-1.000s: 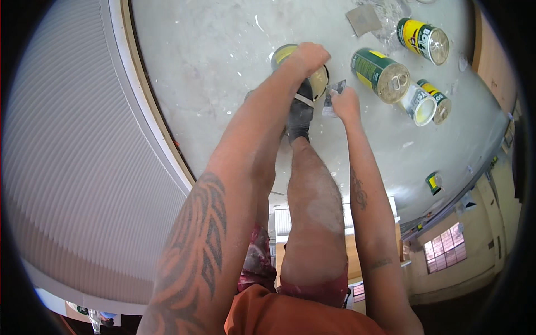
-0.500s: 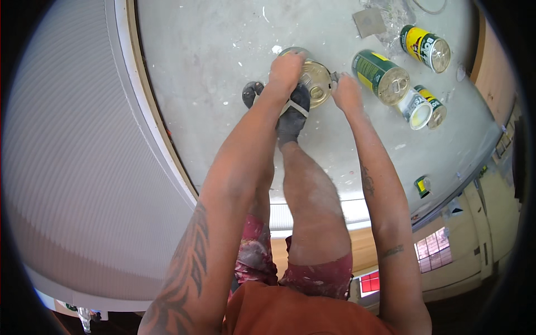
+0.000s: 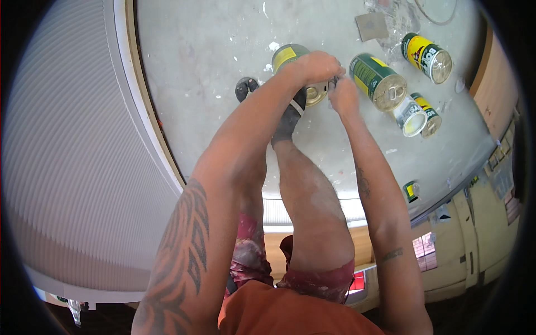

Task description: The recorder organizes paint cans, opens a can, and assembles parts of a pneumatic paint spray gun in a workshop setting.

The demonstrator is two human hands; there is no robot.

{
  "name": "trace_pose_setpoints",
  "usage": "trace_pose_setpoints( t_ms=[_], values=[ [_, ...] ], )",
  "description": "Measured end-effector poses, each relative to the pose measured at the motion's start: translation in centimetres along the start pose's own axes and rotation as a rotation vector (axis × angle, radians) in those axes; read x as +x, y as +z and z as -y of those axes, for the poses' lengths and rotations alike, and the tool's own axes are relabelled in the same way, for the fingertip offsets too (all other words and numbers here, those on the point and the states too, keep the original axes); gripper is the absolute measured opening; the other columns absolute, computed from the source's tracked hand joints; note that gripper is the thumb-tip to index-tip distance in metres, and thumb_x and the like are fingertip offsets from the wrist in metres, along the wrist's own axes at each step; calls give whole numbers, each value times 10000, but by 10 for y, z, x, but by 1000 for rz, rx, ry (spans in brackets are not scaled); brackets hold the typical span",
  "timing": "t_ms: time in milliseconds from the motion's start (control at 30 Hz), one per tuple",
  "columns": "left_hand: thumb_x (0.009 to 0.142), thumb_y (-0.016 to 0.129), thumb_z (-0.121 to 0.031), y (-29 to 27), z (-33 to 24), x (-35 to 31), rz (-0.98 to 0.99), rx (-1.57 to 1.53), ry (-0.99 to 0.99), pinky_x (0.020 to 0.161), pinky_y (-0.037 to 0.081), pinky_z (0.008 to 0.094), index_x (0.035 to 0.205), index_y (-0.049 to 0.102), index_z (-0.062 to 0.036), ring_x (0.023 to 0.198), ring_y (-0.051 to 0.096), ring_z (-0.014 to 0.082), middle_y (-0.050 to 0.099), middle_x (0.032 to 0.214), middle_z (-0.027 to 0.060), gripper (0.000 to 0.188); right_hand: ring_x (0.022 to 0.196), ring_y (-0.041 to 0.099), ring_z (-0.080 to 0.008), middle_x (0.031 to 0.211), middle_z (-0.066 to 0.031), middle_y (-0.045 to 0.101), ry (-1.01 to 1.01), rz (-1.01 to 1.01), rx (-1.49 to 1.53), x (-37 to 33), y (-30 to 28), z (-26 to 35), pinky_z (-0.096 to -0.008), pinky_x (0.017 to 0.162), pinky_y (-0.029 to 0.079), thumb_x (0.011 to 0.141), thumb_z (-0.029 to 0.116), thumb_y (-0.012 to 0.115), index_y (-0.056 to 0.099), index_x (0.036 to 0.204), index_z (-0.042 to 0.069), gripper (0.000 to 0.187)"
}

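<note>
A green and yellow can [image 3: 287, 54] lies between my feet, its gold-coloured lid [image 3: 316, 95] facing toward me. My left hand [image 3: 317, 66] reaches across the top of the can with its fingers curled, ending close to my right hand at the lid's right edge. My right hand [image 3: 344, 96] is closed on a small dark object [image 3: 333, 82] at that rim, too covered to name. What the left fingers grip, if anything, is hidden. My dark split-toe shoe [image 3: 291, 114] presses up beside the can. Much of the lid is covered by my left hand and wrist.
To the right lie a large green can [image 3: 371, 78], a green and yellow can [image 3: 421, 53], a white can [image 3: 410, 118] and another small can [image 3: 428, 114]. A smaller can [image 3: 411, 191] stands nearer. Farther off are a brown square sheet [image 3: 372, 27] and a ridged wall panel [image 3: 67, 167] at left.
My left hand has left the can's upper side and moved right, over the lid, to meet my right hand. The right hand stays at the rim. The view has shifted slightly.
</note>
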State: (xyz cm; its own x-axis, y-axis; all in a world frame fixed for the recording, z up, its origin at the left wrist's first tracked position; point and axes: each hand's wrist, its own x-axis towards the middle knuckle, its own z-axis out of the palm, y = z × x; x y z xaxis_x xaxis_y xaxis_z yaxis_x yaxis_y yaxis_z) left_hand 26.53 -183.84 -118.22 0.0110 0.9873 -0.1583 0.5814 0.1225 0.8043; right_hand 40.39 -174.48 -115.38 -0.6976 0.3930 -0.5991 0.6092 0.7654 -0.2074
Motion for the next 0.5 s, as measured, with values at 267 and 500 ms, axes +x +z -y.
trace_pose_setpoints(
  t_ms=[267,500],
  values=[
    [821,571,-127,-8,2,12,130,25,87,744,542,448,960,654,-92,881,670,354,678,899,122,166,790,640,-449,793,-266,654,31,-62,145,-11,3,1,-520,722,492,849,87,629,669,859,-52,145],
    [824,582,-119,-14,7,11,39,28,48,715,555,440,990,674,-112,860,685,347,693,901,112,191,974,628,-424,1049,-219,661,127,-17,172,-2,4,11,-510,823,504,800,42,645,619,1079,17,281]
  ],
)
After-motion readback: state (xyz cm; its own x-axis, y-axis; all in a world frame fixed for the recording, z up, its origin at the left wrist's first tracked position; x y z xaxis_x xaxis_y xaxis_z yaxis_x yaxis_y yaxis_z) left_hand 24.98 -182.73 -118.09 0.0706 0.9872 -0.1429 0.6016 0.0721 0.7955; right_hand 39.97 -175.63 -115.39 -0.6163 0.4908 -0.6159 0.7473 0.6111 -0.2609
